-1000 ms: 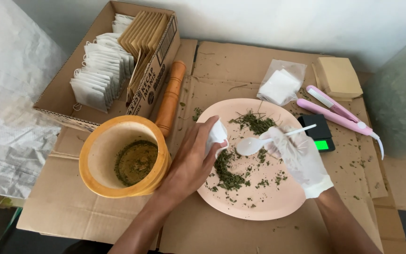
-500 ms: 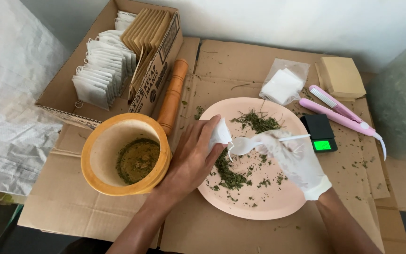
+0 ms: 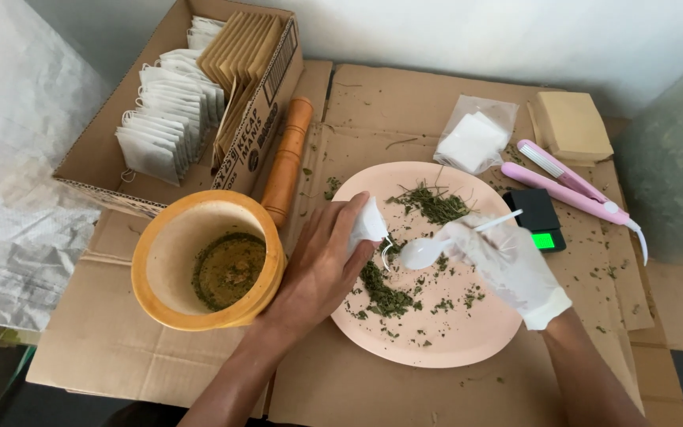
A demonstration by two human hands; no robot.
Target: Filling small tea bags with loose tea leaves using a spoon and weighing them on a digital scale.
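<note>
My left hand [image 3: 322, 269] pinches a small white sachet [image 3: 367, 224] over the pink plate [image 3: 436, 348], and my gloved right hand [image 3: 507, 265] grips a white plastic spoon [image 3: 424, 251]. Since a moment ago the spoon's bowl has closed in on the sachet's mouth, so I judge filling is at hand. Dried green herb [image 3: 385, 294] lies just beneath. The wooden mortar [image 3: 209, 270] sits left, the small scale [image 3: 537, 217] right; nothing blocks the spoon.
</note>
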